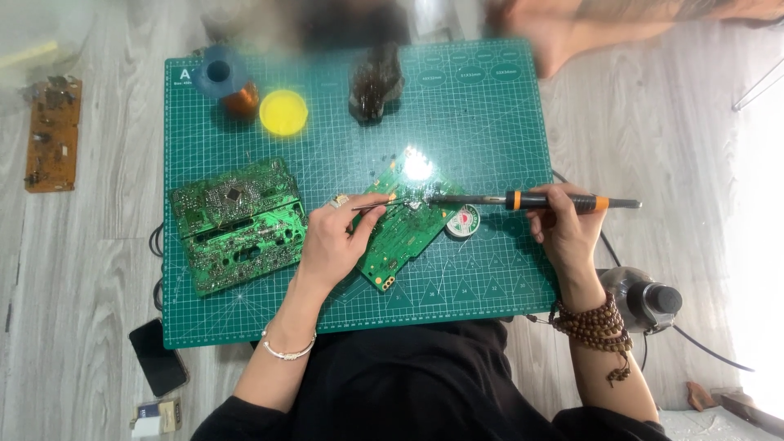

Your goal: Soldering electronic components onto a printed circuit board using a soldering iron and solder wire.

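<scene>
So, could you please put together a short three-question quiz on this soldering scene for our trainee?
1. True or false: the right hand holds the soldering iron with its tip over the small green circuit board.
2. Which lies left of that board on the cutting mat? A) a yellow lid B) a larger green circuit board C) a phone
3. Fill in: the left hand holds thin metal ____ toward the iron's tip.

Key:
1. True.
2. B, the larger green circuit board; the yellow lid lies farther back, the phone off the mat.
3. Tweezers.
</scene>
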